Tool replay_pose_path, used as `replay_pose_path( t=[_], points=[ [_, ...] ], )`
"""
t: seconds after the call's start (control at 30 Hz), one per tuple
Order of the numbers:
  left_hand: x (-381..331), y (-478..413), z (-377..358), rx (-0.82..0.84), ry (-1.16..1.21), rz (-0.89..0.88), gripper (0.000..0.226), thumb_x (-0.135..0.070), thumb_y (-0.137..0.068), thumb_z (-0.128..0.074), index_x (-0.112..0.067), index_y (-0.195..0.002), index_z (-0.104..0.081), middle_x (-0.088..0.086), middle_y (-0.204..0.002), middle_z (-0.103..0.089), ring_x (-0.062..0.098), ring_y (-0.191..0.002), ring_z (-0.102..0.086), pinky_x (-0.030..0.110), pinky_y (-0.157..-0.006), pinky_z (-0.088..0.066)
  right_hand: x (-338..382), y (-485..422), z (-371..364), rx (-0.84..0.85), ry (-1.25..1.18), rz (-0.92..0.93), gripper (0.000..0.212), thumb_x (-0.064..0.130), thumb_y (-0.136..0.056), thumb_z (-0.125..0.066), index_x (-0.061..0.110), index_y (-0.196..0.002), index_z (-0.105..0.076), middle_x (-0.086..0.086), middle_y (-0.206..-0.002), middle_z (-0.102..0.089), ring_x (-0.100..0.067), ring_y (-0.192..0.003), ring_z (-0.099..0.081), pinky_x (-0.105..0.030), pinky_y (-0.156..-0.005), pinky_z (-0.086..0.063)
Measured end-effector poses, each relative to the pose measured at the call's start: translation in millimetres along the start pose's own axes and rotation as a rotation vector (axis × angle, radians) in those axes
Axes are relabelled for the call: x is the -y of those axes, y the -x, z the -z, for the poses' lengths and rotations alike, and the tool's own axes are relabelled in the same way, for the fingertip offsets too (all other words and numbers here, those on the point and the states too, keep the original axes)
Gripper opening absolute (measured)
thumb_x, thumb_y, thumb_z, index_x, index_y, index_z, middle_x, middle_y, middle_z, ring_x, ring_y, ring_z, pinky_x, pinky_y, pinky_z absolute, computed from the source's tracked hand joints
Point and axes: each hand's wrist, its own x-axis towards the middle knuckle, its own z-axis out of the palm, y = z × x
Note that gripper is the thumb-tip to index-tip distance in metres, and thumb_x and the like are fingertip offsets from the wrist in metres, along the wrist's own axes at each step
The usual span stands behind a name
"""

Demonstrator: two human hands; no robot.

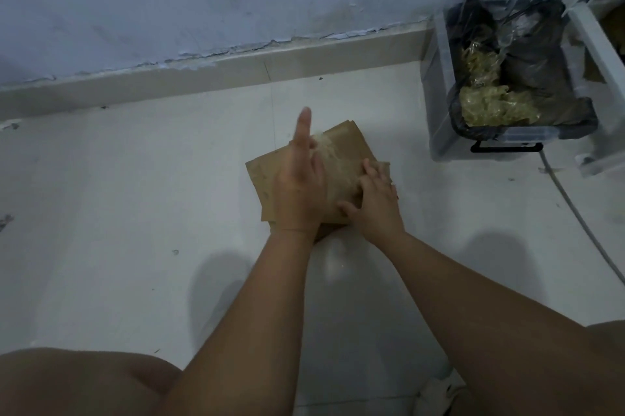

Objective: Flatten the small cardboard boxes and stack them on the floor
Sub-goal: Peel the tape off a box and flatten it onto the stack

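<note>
A small brown cardboard box (pixel 341 148) lies flattened on the white tiled floor, on top of other flattened cardboard (pixel 258 178) whose edges stick out at the left. Torn pale tape clings to its top. My left hand (pixel 299 185) is above the cardboard's left half with its fingers straight, one finger pointing up towards the wall; it looks blurred. My right hand (pixel 375 199) presses down on the cardboard's right near corner with its fingers spread flat.
A clear plastic bin (pixel 439 131) lined with a black bag and holding crumpled tape stands at the right by the wall. A grey cable (pixel 571 202) runs along the floor beside it. A white shelf frame (pixel 598 43) is at the far right. My knees are at the bottom.
</note>
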Motion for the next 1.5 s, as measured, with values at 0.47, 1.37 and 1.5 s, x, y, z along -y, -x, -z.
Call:
replay_pose_path(
  t=[0.47, 1.37, 1.5],
  points=[
    [43, 41, -36, 0.787, -0.433, 0.222, 0.054, -0.034, -0.095, -0.049, -0.022, -0.145, -0.034, 0.003, -0.158, -0.017, 0.026, -0.145, -0.011, 0.039, -0.116, -0.011, 4, 2, 8, -0.193, -0.468, -0.147, 0.036, 0.022, -0.101, -0.042, 0.010, -0.133, -0.053, -0.007, -0.131, -0.056, -0.019, -0.122, -0.050, -0.024, -0.103, -0.037],
    [67, 51, -49, 0.707, -0.429, 0.281, 0.059, -0.052, -0.089, -0.051, -0.045, -0.144, -0.029, -0.006, -0.160, -0.003, 0.020, -0.146, 0.002, 0.042, -0.116, 0.004, -37, -4, 53, -0.535, -1.474, -0.845, 0.027, 0.011, -0.101, -0.032, 0.004, -0.083, -0.051, -0.014, -0.075, -0.062, -0.018, -0.054, -0.065, -0.022, -0.050, -0.054],
    [64, 54, -52, 0.706, -0.446, 0.271, 0.060, -0.052, -0.089, -0.051, -0.044, -0.144, -0.028, -0.005, -0.160, -0.003, 0.020, -0.146, 0.003, 0.042, -0.116, 0.004, -37, -7, 46, -0.475, -1.221, -0.770, 0.029, 0.007, -0.092, -0.049, 0.006, -0.121, -0.052, -0.008, -0.087, -0.064, -0.019, -0.074, -0.067, -0.027, -0.068, -0.055]
  ],
)
